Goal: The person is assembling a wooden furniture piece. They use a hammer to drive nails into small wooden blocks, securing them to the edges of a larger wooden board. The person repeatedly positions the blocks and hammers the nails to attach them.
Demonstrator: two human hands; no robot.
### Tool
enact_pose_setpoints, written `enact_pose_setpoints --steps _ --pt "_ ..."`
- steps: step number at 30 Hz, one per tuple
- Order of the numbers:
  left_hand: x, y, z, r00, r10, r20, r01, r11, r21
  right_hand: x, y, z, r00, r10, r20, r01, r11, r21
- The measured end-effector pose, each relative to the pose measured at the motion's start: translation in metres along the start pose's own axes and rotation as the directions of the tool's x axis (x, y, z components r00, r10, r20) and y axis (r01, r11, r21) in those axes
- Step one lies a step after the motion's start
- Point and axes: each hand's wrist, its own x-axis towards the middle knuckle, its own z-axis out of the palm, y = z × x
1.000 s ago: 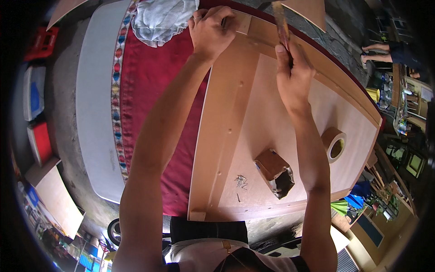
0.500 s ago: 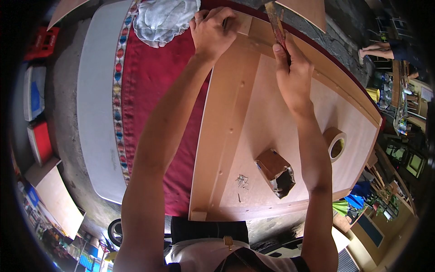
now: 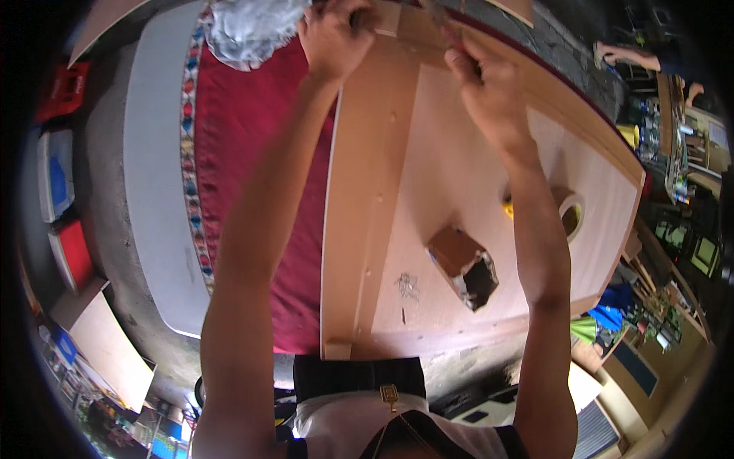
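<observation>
At the far edge of a wooden panel framed with flat strips, my left hand presses down with its fingers curled together; what they pinch, if anything, is hidden. My right hand is wrapped round the worn, reddish handle of a hammer, held over the panel's far side; the hammer's head is blurred and cut off by the upper edge. Nearer to me on the panel lie a small pile of nails and an open, torn brown cardboard box.
A roll of tape and a small yellow thing lie by my right forearm. Dark red cloth with a patterned border covers the surface on the left, and a crumpled whitish cloth rests at its far end. Another person's leg shows far right.
The view has shifted, so panel and cloth sit a little further up and left. My right hand and the hammer have tilted leftward, toward my left hand, which keeps its place on the panel.
</observation>
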Motion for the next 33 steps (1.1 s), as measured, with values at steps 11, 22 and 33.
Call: enact_pose_setpoints --steps 11,22,33 --pt "-0.002 0.000 -0.006 0.999 0.032 0.030 -0.036 0.991 0.127 -0.212 -0.003 -0.116 0.854 0.503 -0.132 -0.442 0.836 0.326" --pt "-0.180 0.175 -0.188 0.635 0.180 0.751 -0.010 0.974 -0.225 -0.417 0.030 -0.080 0.569 0.821 0.049 -0.738 0.483 0.471" --pt "-0.198 0.202 -0.177 0.643 0.148 0.751 -0.170 0.984 -0.048 -0.425 0.044 -0.055 0.595 0.790 0.149 -0.726 0.448 0.522"
